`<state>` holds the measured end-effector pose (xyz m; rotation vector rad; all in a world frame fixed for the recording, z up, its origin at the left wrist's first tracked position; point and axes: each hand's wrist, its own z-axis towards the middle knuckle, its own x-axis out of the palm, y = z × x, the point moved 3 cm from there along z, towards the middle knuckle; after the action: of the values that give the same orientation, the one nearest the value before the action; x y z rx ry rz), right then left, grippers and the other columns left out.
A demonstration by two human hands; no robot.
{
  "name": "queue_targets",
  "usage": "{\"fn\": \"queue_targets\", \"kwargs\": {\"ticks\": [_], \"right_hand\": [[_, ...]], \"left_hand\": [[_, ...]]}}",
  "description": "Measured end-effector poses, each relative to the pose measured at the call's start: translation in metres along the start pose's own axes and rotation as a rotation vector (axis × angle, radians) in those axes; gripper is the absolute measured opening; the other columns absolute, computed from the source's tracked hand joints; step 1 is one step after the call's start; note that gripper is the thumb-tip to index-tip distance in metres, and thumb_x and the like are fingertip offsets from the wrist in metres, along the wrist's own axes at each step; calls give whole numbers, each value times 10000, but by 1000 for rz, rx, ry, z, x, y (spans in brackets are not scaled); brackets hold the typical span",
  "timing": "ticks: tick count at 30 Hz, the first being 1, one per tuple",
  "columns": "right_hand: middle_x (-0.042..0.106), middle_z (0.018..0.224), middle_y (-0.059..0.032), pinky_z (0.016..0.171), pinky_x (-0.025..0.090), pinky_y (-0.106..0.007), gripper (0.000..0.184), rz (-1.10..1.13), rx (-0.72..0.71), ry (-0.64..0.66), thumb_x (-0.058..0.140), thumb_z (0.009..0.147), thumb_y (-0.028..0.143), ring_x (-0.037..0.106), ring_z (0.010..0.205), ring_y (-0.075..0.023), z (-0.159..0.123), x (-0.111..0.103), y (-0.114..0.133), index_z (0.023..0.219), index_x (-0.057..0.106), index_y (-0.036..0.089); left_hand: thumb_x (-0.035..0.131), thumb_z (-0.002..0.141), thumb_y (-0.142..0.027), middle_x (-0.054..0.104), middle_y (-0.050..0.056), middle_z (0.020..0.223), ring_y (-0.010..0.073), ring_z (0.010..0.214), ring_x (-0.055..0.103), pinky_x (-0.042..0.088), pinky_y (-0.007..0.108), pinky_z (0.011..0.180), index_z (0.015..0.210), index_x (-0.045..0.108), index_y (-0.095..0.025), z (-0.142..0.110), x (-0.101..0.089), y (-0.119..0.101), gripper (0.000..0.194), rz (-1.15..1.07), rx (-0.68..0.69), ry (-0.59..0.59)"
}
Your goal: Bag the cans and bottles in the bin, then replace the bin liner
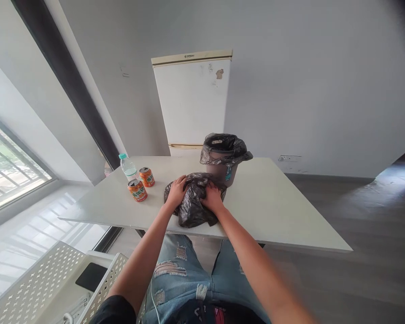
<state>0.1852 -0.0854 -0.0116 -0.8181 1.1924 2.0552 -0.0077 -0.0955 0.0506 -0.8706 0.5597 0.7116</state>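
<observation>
A crumpled black plastic garbage bag (196,204) lies at the near side of the white table. My left hand (177,191) grips its left side, the fingers over the film. On the other side my right hand (213,197) grasps the bag, with the thumb and some fingers partly sunk in its folds. Just behind the bag stands a brownish trash can (219,170). Another black bag (227,145) lines that can and hangs over its rim. What the held bag contains, if anything, is hidden.
Left of my hands stand two orange drink cans (137,191) and a clear plastic bottle (128,167) with a teal cap. Behind the table (283,211) is a white refrigerator (194,103). A perforated basket (40,279) holding a dark phone (91,276) sits at lower left.
</observation>
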Motion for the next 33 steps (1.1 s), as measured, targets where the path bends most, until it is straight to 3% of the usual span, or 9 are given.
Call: {"fn": "queue_targets", "kwargs": {"ticks": [3, 6, 10, 13, 17, 20, 26, 29, 33], "right_hand": [[718, 1245, -169, 1021, 516, -419, 430, 111, 17, -4, 604, 979, 298, 681, 1161, -297, 3, -4, -2, 1377, 608, 134], [731, 1214, -128, 983, 533, -369, 419, 216, -20, 38, 564, 1028, 374, 695, 1110, -249, 4, -5, -3, 1387, 601, 163], [718, 1279, -120, 1013, 520, -402, 589, 326, -124, 143, 682, 960, 504, 678, 1164, -273, -2, -3, 7, 1457, 585, 203], [715, 1293, -108, 1055, 483, -441, 708, 379, -197, 175, 854, 797, 474, 660, 1193, -308, -8, -7, 17, 1430, 636, 244], [735, 1206, -80, 1087, 427, -447, 451, 474, -168, 18, 754, 879, 409, 644, 1184, -292, -10, -22, 23, 1304, 712, 265], [731, 1080, -62, 950, 482, -364, 323, 615, -55, -202, 680, 930, 483, 656, 1016, -240, -9, -33, 17, 1118, 730, 225], [511, 664, 20, 517, 391, -253, 451, 1028, 217, -560, 476, 953, 656, 487, 582, -141, -3, -39, -15, 818, 529, 229], [384, 565, 70, 429, 344, -238, 502, 1238, 258, -507, 414, 941, 731, 352, 432, -108, 3, -34, -20, 795, 444, 251], [533, 640, 52, 459, 459, -262, 509, 1415, 210, -318, 587, 876, 750, 447, 446, -109, 7, -28, -7, 903, 501, 249]], "left_hand": [[482, 1004, -273, 734, 146, 1098, 307, 1134, 655, 397, 521, 1181, 904, 685, -201, 10, 18, 34, 238, 25, -40, -24], [361, 1043, -251, 730, 136, 1094, 286, 1120, 647, 357, 533, 1207, 911, 662, -198, 10, 22, 52, 333, 21, -96, -88], [377, 1033, -250, 692, 139, 1273, 272, 1248, 588, 422, 450, 1159, 978, 678, -193, 5, 21, 64, 311, 11, -143, -146], [404, 1004, -234, 686, 150, 1265, 277, 1225, 591, 451, 434, 1119, 1022, 695, -180, 2, 20, 70, 297, 19, -186, -184], [380, 998, -207, 718, 128, 1100, 251, 1065, 645, 502, 391, 1011, 979, 678, -187, -1, 18, 79, 300, 29, -262, -209], [418, 979, -171, 714, 118, 932, 242, 918, 657, 514, 374, 902, 894, 644, -187, -4, 17, 87, 242, 52, -326, -185], [649, 834, -130, 661, 76, 818, 218, 865, 651, 499, 352, 887, 749, 611, -178, -6, 18, 84, 105, 75, -321, -68], [653, 791, -113, 678, 111, 867, 262, 940, 663, 500, 363, 911, 784, 639, -188, -5, 19, 73, 76, 60, -315, -94], [654, 850, -204, 706, 122, 1071, 270, 1071, 664, 516, 379, 979, 1014, 678, -190, -2, 8, 55, 167, -27, -253, -235]]}}
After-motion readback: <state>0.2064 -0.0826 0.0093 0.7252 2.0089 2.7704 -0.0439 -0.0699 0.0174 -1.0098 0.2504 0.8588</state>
